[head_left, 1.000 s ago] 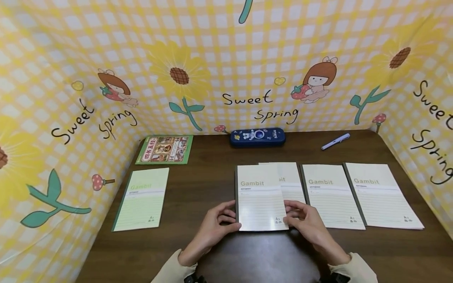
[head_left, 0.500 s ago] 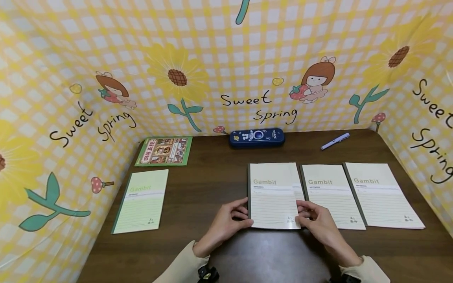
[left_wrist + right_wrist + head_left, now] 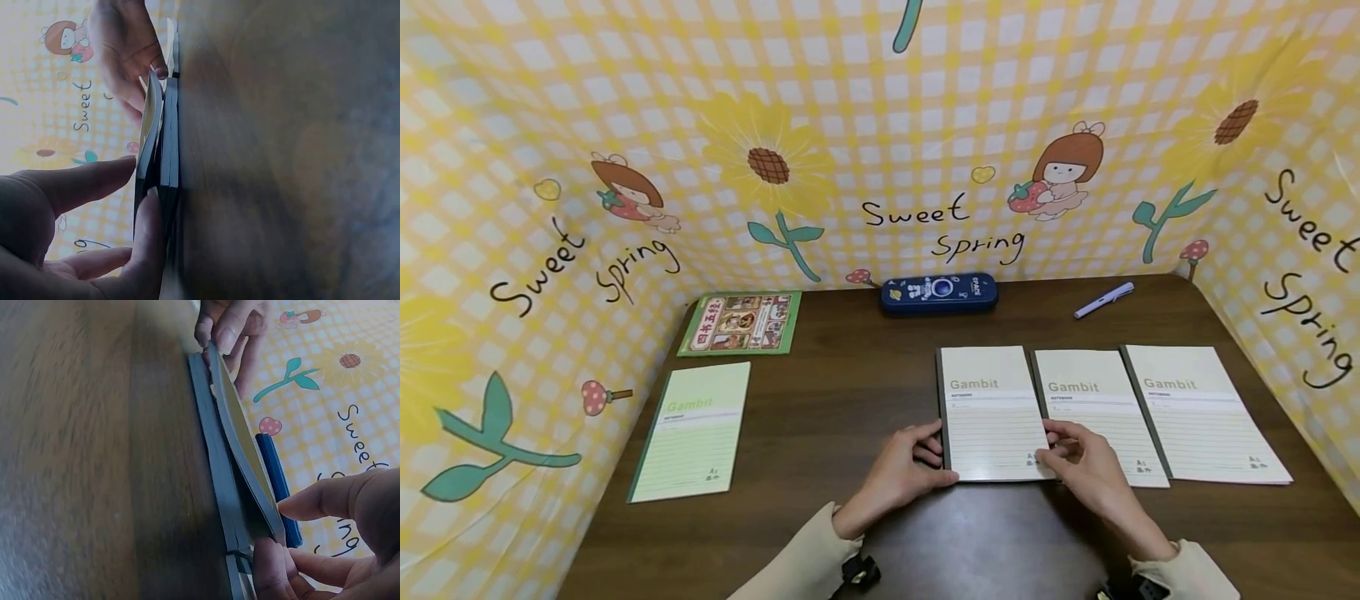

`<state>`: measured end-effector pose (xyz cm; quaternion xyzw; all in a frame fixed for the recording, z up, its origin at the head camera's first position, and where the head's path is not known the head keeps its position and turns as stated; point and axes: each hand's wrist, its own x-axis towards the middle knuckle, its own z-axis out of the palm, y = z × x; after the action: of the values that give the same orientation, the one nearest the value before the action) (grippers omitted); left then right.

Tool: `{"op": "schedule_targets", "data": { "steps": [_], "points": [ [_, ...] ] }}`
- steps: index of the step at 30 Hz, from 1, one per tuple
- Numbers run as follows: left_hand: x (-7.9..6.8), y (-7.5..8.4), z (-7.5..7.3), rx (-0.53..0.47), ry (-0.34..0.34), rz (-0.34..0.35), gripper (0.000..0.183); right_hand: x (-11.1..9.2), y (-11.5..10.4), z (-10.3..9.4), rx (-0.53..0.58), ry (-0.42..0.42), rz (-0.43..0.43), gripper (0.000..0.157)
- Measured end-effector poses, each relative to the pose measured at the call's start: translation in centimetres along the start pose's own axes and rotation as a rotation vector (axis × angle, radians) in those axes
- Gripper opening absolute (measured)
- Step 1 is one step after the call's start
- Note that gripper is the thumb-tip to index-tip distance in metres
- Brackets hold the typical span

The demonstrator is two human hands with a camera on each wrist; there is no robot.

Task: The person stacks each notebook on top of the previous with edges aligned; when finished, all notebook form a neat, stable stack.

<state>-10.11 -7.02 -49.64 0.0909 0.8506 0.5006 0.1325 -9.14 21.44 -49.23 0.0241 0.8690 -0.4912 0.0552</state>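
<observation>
A white "Gambit" notebook (image 3: 992, 425) with a dark spine is held at its lower part by both hands. My left hand (image 3: 901, 473) grips its left, spine side, thumb at the near corner. On the opposite edge my right hand (image 3: 1086, 467) pinches it between thumb and fingers. In both wrist views the top notebook (image 3: 240, 434) is slightly bowed. Edges of a lower notebook layer (image 3: 169, 137) show beneath it, with a narrow gap between. From above, the top notebook hides the one under it almost entirely.
To the right lie two more white notebooks, a middle one (image 3: 1097, 408) and a far right one (image 3: 1195, 417). A greenish notebook (image 3: 692, 433) and a green picture book (image 3: 741, 323) lie left. A blue pencil case (image 3: 938, 294) and lilac pen (image 3: 1103, 300) lie at the back.
Both hands have carried the notebook to the right, so that it now covers the notebook that was partly visible behind it. The other things stay in place; the view shifts slightly.
</observation>
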Motion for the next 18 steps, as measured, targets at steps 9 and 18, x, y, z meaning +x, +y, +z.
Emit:
{"op": "schedule_targets", "data": {
  "steps": [9, 18],
  "points": [
    [0.37, 0.31, 0.4, 0.064, -0.008, -0.012, 0.085, 0.23, 0.22, 0.08, -0.139, 0.029, -0.043, 0.047],
    [0.18, 0.73, 0.74, 0.191, -0.039, 0.027, 0.095, 0.22, 0.18, 0.17, -0.261, 0.005, -0.129, 0.069]
  ]
}}
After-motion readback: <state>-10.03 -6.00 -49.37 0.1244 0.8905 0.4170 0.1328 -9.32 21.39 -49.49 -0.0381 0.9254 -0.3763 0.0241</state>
